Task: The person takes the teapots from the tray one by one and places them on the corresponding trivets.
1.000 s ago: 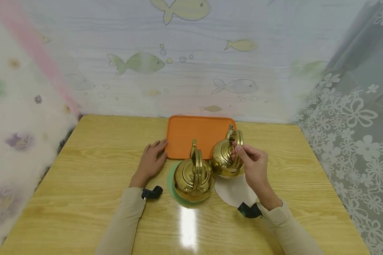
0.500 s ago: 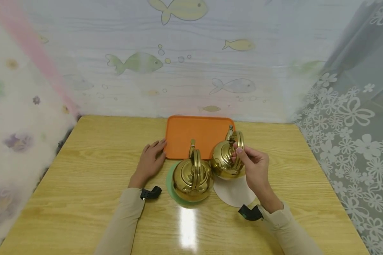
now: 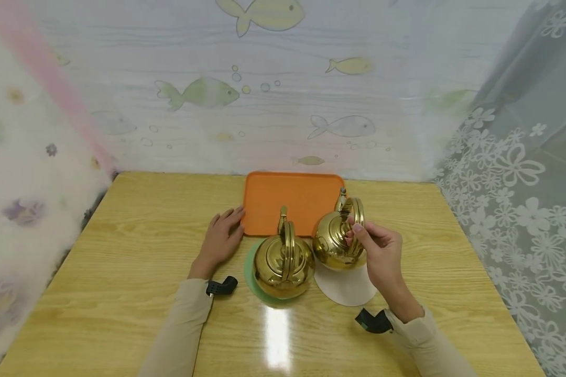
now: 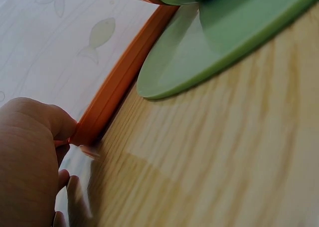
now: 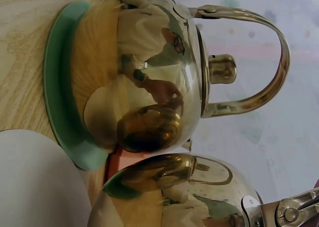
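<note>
My right hand point(image 3: 382, 254) grips the arched handle of a shiny gold kettle point(image 3: 327, 246). This kettle point(image 5: 194, 197) is over the far part of a round white mat point(image 3: 346, 290); whether its base touches anything is hidden. Just left of it, a matching gold kettle point(image 3: 271, 272) sits upright on a round green mat point(image 3: 249, 272), its handle point(image 5: 284, 57) standing up. My left hand point(image 3: 221, 238) lies on the table with relaxed fingers, touching the left edge of an orange tray point(image 3: 283, 201). The left wrist view shows its thumb point(image 4: 62, 122) against the tray's rim point(image 4: 114, 82).
The wooden table point(image 3: 146, 251) extends to both sides. Behind the tray rises a wall covering point(image 3: 193, 131) printed with fish, and a lace-flowered curtain point(image 3: 514, 173) hangs along the right. Both kettles stand close together, near the tray's front edge.
My right hand has brought its kettle slightly nearer and to the right, more over the white mat. The left hand and the other kettle stay put; the head view shifts a little.
</note>
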